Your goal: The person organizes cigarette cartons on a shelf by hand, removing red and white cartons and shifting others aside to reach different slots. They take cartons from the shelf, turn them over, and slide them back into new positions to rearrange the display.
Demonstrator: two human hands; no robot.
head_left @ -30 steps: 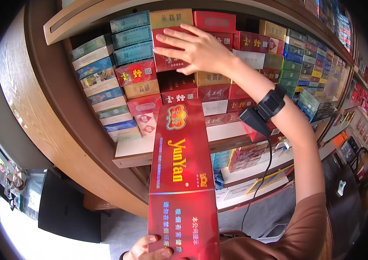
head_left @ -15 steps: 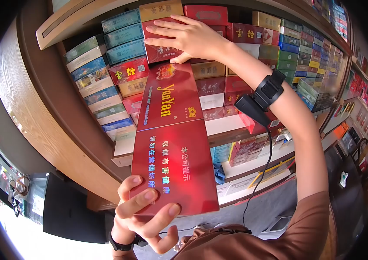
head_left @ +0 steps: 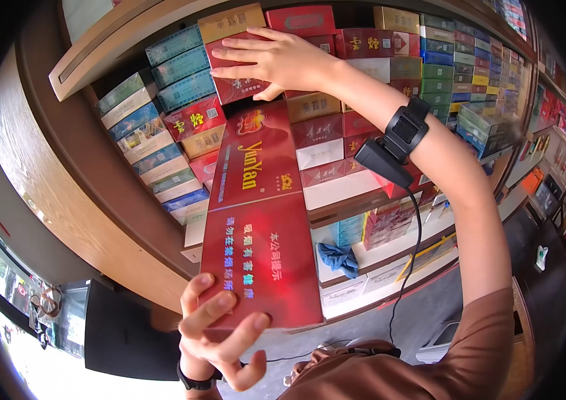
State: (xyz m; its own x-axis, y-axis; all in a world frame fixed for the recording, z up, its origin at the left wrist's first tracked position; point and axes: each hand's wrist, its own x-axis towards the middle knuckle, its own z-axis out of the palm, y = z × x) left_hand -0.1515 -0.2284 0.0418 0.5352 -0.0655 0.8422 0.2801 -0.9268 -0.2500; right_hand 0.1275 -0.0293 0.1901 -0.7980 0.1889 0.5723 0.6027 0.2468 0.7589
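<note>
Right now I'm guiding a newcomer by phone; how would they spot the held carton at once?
Start at the shelf of stacked boxes. Below the box that the right hand touches, a long red carton reaches down to the left hand. Unlike its stacked neighbours, it juts far out, with big yellow "YunYan" lettering along it.

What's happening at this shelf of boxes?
A person's left hand holds a long red YunYan carton by its near end, with the far end up at the stacked boxes. The right hand lies spread against a red box just above that end. The carton is not fully in the shelf.
</note>
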